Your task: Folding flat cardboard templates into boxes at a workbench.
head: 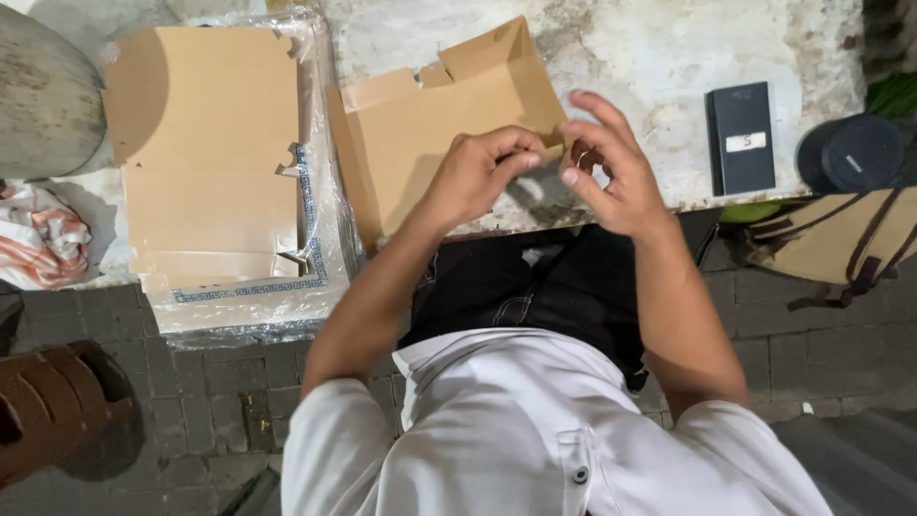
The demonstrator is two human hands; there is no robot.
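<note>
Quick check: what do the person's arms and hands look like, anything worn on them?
Both arms are bare from short white sleeves down. The left hand and right hand are bare: no gloves, and no watch or bands visible on the wrists. Whether any ring is worn cannot be told. The shirt is white with a dark button at the chest.

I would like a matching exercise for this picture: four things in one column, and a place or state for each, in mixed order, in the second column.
Things:
1. half-folded cardboard box
2. stack of flat cardboard sheets
3. dark flat rectangular box
4. orange-and-white cloth

Places or states:
A. at the left edge of the picture
B. on clear plastic wrap, left of the hands
C. on the table, right of the hands
D. under the left hand, flaps raised

Pairs: 1-D, 2-B, 3-C, 4-A
</note>
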